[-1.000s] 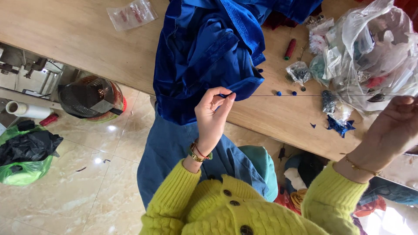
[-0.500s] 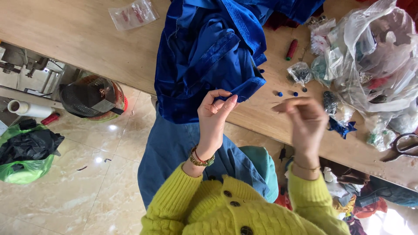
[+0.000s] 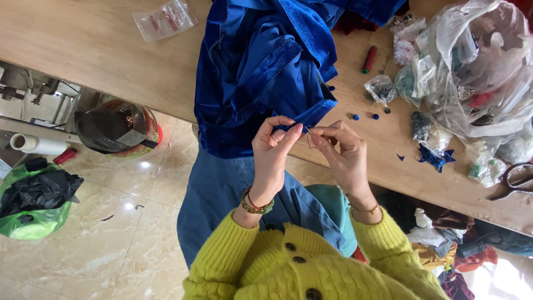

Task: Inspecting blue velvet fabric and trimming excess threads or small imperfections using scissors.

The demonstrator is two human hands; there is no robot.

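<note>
A blue velvet garment [image 3: 266, 66] lies over the wooden table [image 3: 83, 50] and hangs off its near edge. My left hand [image 3: 273, 153] pinches the lower hem of that garment between thumb and forefinger. My right hand [image 3: 343, 154] sits right beside it, fingertips almost touching, pinching a thin needle [image 3: 308, 132] with dark thread looping below. Both wrists wear bracelets, and my sleeves are yellow knit.
On the table's right stand clear plastic bags [image 3: 477, 61] of sewing bits, a red thread spool [image 3: 369, 58], small blue buttons [image 3: 356, 117], a blue fabric scrap [image 3: 436, 157] and scissors [image 3: 516, 178]. A clear packet [image 3: 165, 19] lies far left. A green bag [image 3: 33, 216] sits on the floor.
My right hand swung in from far out on the right and now meets my left hand at the hem. The left hand stayed at the fabric edge.
</note>
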